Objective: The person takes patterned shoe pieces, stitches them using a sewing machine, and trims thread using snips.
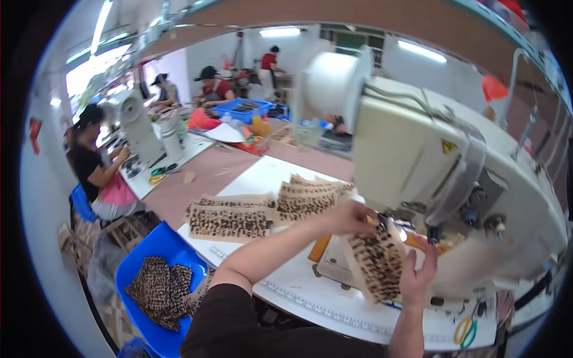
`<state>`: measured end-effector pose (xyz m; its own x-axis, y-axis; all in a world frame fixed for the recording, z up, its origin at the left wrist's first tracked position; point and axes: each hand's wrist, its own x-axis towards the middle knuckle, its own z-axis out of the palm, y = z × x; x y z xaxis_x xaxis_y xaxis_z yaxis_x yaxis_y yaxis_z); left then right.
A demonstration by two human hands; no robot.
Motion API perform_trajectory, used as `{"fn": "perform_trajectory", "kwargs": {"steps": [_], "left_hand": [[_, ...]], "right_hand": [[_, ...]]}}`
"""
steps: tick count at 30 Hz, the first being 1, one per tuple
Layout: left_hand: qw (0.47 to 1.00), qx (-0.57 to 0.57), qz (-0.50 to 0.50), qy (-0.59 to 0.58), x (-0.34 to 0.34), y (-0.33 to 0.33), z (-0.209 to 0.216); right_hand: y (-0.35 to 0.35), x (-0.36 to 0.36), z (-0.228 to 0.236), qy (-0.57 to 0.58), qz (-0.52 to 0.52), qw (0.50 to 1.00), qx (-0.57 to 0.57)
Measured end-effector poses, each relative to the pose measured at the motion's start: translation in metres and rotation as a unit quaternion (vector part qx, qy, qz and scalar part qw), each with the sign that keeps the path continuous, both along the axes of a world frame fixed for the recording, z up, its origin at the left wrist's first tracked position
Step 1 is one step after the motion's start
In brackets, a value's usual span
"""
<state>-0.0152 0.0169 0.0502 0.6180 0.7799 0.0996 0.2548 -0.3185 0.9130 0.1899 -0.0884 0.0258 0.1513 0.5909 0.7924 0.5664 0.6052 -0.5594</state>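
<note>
A piece of leopard-print fabric [377, 262] with a plain tan border hangs tilted over the bed of a cream sewing machine [412, 149]. My left hand [352, 219] pinches its upper end, close to the needle area. My right hand [419, 268] is along the fabric's right edge, thumb and fingers stretched out and apart. Left of the machine, two piles of similar leopard-print pieces lie on the white table: a nearer pile [230, 221] and a fanned pile [307, 198]. The machine's head partly hides the needle area.
A blue bin [164, 238] with leopard-print fabric stands at lower left. A ruler strip [322, 311] runs along the table's front edge; green-and-yellow-handled scissors [465, 332] lie at right. A thread cone [331, 83] stands behind. Several people work farther off, one person [95, 161] at left.
</note>
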Motion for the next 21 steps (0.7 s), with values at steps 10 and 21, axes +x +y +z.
{"fn": "perform_trajectory", "kwargs": {"steps": [10,21], "left_hand": [[0.922,-0.108,0.079,-0.364,0.039,-0.045,-0.059],[0.883,-0.111,0.202,-0.409,0.060,-0.059,-0.052]], "right_hand": [[0.010,0.004,0.001,-0.036,-0.033,0.998,-0.050],[0.005,0.000,0.016,-0.011,-0.068,0.997,-0.022]]}}
